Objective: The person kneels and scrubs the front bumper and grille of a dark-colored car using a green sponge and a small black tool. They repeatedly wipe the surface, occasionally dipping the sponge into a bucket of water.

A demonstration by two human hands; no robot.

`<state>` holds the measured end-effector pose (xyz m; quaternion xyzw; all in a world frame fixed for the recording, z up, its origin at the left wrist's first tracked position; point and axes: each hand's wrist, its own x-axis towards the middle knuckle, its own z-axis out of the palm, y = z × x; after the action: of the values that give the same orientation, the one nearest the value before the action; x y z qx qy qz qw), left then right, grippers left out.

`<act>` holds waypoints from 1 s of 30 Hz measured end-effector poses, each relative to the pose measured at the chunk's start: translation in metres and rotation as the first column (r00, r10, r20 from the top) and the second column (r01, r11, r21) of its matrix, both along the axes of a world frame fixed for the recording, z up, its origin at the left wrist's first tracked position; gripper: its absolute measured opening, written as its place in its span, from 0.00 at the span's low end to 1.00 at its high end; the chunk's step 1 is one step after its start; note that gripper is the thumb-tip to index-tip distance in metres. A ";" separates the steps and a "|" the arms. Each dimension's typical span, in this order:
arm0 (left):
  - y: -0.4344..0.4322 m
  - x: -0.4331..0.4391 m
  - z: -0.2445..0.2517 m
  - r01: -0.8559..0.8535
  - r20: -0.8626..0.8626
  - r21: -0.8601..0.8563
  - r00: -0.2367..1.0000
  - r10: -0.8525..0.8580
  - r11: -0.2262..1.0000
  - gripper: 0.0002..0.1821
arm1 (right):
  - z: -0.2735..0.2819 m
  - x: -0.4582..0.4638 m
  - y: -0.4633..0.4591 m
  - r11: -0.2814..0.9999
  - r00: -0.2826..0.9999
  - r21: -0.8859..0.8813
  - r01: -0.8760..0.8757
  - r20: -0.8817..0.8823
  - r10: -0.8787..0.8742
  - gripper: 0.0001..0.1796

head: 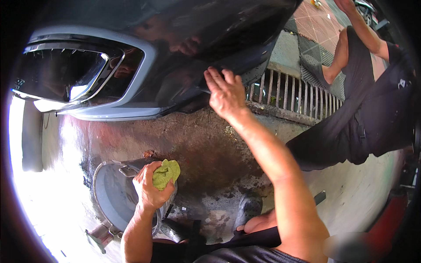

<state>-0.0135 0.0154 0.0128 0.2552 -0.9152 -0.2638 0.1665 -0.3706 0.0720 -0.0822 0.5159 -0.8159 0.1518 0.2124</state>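
Note:
My left hand (151, 187) grips a crumpled yellow-green cloth (166, 174) over the rim of a grey bucket (113, 197). Farther up, the fingertips of my right hand (227, 90) rest flat on the lower edge of a dark, glossy vehicle body panel (184, 62). No object shows in that hand, though its palm side is hidden. A light grey trim (149, 59) surrounds a glossy black and chrome section at the panel's left. Faint reflections of hands show in the dark surface.
A metal drain grate (289, 95) lies in the floor beyond my right hand. A co-worker in dark clothes (371, 108) is close at the right, one foot on grey floor tiles. The concrete floor (210, 154) looks wet and stained below the panel. A red object (389, 217) stands at lower right.

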 end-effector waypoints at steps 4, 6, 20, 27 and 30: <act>0.004 -0.004 -0.004 -0.001 -0.027 0.059 1.000 0.003 0.998 0.33 | 0.013 -0.106 0.048 0.934 0.954 0.198 0.296 -0.019 -0.298 0.33; 0.002 -0.007 -0.002 0.003 -0.025 0.058 1.000 -0.001 0.998 0.33 | 0.029 -0.112 0.052 0.911 0.925 0.182 0.371 0.013 -0.379 0.32; 0.004 0.003 -0.003 -0.053 -0.005 0.081 0.999 0.054 0.995 0.32 | 0.009 -0.056 0.038 0.928 0.928 0.089 0.361 0.067 -0.368 0.37; 0.004 -0.001 -0.004 -0.038 0.008 0.078 0.999 0.037 0.996 0.32 | 0.011 -0.104 0.054 0.857 0.858 0.094 0.507 0.044 -0.512 0.38; 0.000 0.000 -0.004 -0.045 -0.004 0.071 0.999 0.046 0.996 0.32 | 0.005 -0.110 0.063 0.922 0.928 0.107 0.372 -0.037 -0.370 0.38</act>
<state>-0.0137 0.0158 0.0086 0.2809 -0.8986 -0.2932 0.1661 -0.4802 0.1349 -0.0771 0.3647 -0.9042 0.0586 0.2144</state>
